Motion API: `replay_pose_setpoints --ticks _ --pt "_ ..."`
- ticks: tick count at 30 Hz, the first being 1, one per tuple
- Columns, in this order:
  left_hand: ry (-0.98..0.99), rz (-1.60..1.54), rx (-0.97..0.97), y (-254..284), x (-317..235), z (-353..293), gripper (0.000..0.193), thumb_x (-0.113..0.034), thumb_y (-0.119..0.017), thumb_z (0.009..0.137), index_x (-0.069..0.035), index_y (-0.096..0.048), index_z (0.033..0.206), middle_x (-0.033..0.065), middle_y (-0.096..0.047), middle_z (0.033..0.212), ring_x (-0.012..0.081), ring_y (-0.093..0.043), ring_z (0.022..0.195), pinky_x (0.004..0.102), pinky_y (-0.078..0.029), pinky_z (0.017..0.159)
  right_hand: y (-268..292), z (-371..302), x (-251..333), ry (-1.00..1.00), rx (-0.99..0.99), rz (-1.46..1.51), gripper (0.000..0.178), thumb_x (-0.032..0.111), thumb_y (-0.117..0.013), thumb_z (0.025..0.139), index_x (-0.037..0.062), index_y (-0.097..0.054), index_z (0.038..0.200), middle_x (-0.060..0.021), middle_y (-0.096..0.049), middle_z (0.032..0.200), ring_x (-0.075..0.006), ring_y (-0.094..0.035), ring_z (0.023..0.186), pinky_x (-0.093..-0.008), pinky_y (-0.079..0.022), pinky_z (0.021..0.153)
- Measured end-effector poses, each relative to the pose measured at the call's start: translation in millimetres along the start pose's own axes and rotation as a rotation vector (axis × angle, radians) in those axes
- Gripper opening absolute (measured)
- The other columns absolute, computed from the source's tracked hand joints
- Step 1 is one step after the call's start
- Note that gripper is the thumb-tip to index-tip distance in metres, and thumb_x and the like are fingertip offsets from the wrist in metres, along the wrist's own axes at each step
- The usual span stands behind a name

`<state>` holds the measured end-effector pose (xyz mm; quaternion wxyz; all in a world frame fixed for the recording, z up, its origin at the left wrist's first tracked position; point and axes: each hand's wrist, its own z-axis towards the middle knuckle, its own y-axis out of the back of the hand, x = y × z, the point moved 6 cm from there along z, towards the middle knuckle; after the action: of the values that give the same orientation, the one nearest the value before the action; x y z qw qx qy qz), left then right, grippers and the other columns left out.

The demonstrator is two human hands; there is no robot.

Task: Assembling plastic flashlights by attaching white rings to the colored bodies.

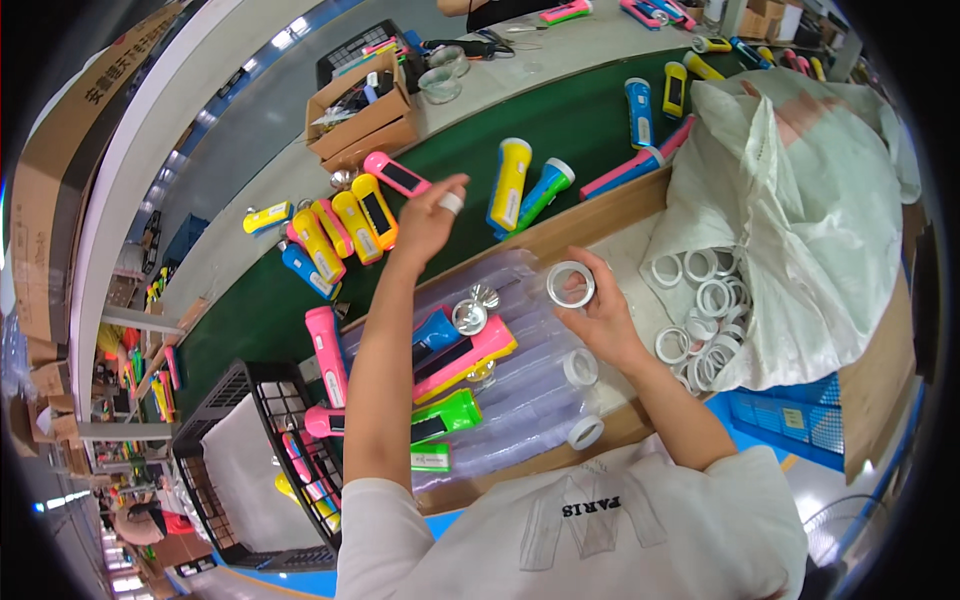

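My left hand (430,222) is over the green belt beside a pink flashlight (397,174). Its fingers are stretched out, with a white band, perhaps a wrap, around one of them. Between the thumb and fingers of my right hand (606,312) is a white ring (571,285), its round opening facing up. Below my hands a clear ribbed plastic tray (510,440) bears pink, blue and green flashlights, among them a pink and yellow one (468,358). Silver reflectors (470,316) sit at flashlight heads there. Two more white rings (579,367) lie at the tray's right side.
A pale woven sack (800,230) at right spills several white rings (714,298). Yellow, orange and blue flashlights (350,222) crowd the belt's left; others (511,180) lie farther right. A black crate (250,460) stands lower left, a cardboard box (362,115) beyond the belt.
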<state>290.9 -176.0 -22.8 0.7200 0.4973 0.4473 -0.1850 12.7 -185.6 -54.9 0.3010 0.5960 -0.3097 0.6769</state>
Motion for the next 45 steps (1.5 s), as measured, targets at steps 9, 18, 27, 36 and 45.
replay_pose_setpoints --ticks 9,18,27,36,45 --pt "0.362 0.893 0.132 20.0 113.5 69.3 0.041 -0.049 -0.057 0.089 -0.022 -0.06 0.119 0.0155 -0.063 0.119 0.0367 -0.058 0.112 0.0452 -0.049 0.09 -9.5 1.8 30.0 0.146 0.023 -0.157 0.071 -0.007 -0.067 0.071 0.011 -0.043 0.136 -0.0094 -0.049 0.103 -0.019 -0.054 0.089 -0.0285 -0.048 0.075" --pt "0.256 -0.37 0.124 83.3 -25.7 -80.9 0.035 -0.011 -0.048 0.092 -0.01 -0.054 0.126 0.0125 -0.062 0.105 0.0175 -0.06 0.083 0.0279 -0.053 0.061 -15.4 16.3 18.7 0.089 0.005 -0.166 0.073 -0.002 -0.068 0.073 0.0078 -0.038 0.139 -0.0145 -0.05 0.126 -0.0243 -0.057 0.104 -0.0307 -0.05 0.084" --pt "0.246 -0.726 0.393 67.3 -110.0 -173.7 0.048 -0.034 -0.061 0.089 -0.002 -0.054 0.123 0.0225 -0.065 0.096 0.0209 -0.063 0.063 0.0285 -0.052 0.051 -18.3 9.3 33.4 0.136 0.103 -0.267 0.089 -0.004 -0.071 0.072 0.0074 -0.024 0.147 -0.0159 -0.046 0.132 -0.0244 -0.052 0.12 -0.0346 -0.045 0.1" --pt "0.36 -0.597 0.37 60.1 -129.4 -204.3 0.047 -0.024 -0.059 0.088 -0.002 -0.051 0.128 0.0152 -0.063 0.1 0.0162 -0.061 0.068 0.0266 -0.05 0.053 -5.0 -22.5 56.4 0.253 0.206 -0.229 0.058 0.007 -0.073 0.074 0.0067 -0.047 0.126 -0.0157 -0.054 0.127 -0.0348 -0.055 0.114 -0.0388 -0.046 0.096" --pt "-0.114 0.176 0.611 42.8 -164.5 -216.0 0.056 -0.013 -0.067 0.078 -0.002 -0.052 0.131 0.0176 -0.063 0.109 0.0293 -0.062 0.095 0.0346 -0.047 0.083 -2.2 -48.5 109.3 0.421 0.526 -0.527 0.075 0.011 -0.073 0.074 0.0038 -0.037 0.139 -0.0185 -0.055 0.125 -0.0372 -0.055 0.111 -0.0425 -0.045 0.096"
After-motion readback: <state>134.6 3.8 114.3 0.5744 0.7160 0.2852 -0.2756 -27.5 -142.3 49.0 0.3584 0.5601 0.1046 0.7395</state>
